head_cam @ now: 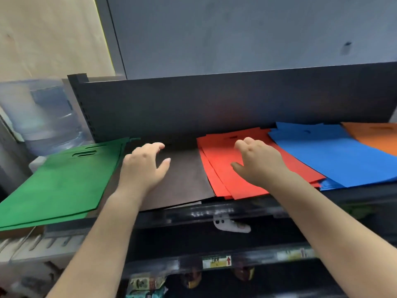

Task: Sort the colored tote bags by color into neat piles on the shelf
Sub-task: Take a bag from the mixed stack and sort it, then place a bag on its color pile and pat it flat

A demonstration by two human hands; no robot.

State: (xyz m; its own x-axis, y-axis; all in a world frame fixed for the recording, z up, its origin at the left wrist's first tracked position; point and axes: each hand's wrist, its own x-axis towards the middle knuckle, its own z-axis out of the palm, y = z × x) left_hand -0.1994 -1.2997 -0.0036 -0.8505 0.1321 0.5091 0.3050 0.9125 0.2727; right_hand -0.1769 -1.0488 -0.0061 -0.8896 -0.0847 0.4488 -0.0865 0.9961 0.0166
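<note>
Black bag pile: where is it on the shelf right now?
In the head view the black bag pile lies left of centre on the shelf, between the green pile and the red pile, under the left hand.

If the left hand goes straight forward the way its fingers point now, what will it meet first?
Probably the dark back panel of the shelf. The left hand is open over the black pile, fingers pointing toward the panel; whether it touches the pile is unclear.

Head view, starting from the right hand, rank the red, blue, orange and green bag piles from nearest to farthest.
From the right hand:
1. red pile, directly under the hand.
2. blue pile, just to its right.
3. orange pile, at the far right edge of the view.
4. green pile, far left, beyond the left hand.
</note>
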